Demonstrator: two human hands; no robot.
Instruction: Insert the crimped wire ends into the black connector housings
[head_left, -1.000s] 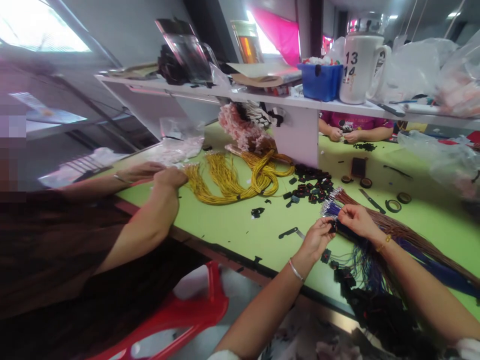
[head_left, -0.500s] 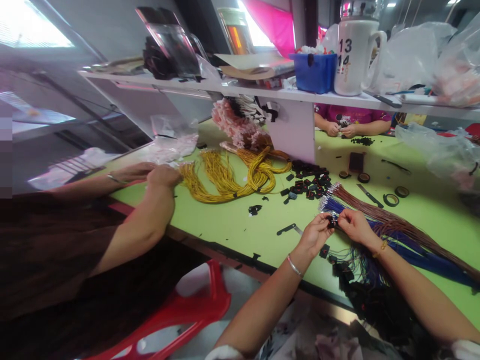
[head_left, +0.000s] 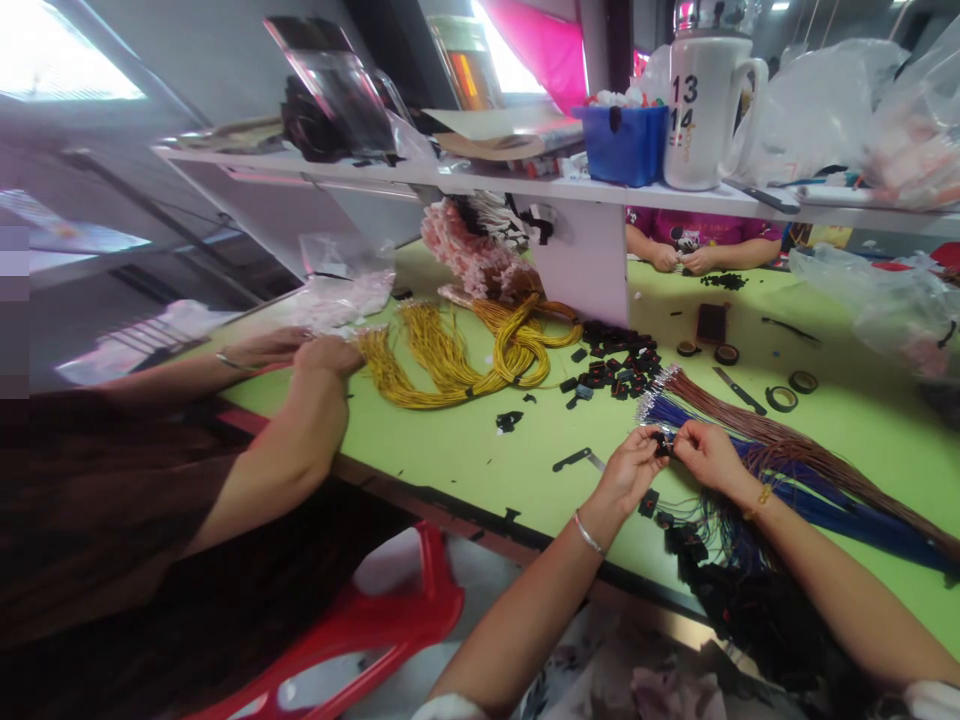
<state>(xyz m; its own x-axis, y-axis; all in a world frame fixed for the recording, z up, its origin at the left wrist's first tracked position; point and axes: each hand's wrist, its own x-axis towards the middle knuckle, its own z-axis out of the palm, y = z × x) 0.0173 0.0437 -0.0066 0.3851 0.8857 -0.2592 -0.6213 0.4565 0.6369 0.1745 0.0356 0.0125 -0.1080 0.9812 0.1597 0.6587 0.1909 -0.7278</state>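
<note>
My left hand (head_left: 632, 464) pinches a small black connector housing (head_left: 661, 443) between thumb and fingers. Close beside it, my right hand (head_left: 707, 456) is closed at the housing's right side, apparently on a thin wire whose end I cannot make out. Behind my hands lie a bundle of blue wires (head_left: 832, 500) and a bundle of brown wires (head_left: 787, 440), their metal-tipped ends fanned together. Below my hands, wired black connectors (head_left: 686, 540) hang in a cluster over the table edge. A pile of loose black housings (head_left: 619, 360) lies beyond my left hand.
A folding knife (head_left: 576, 459) lies left of my hands, another knife (head_left: 739, 390) beyond them. Tape rolls (head_left: 782, 399) rest at right. Yellow wire bundles (head_left: 450, 385) lie near a co-worker's arms (head_left: 300, 420). Overhead runs a shelf (head_left: 510, 188) with a mug (head_left: 705, 110). A red stool (head_left: 405, 620) stands below.
The view has shifted very slightly. My two hands stay together at the black connector housing, with barely any visible movement.
</note>
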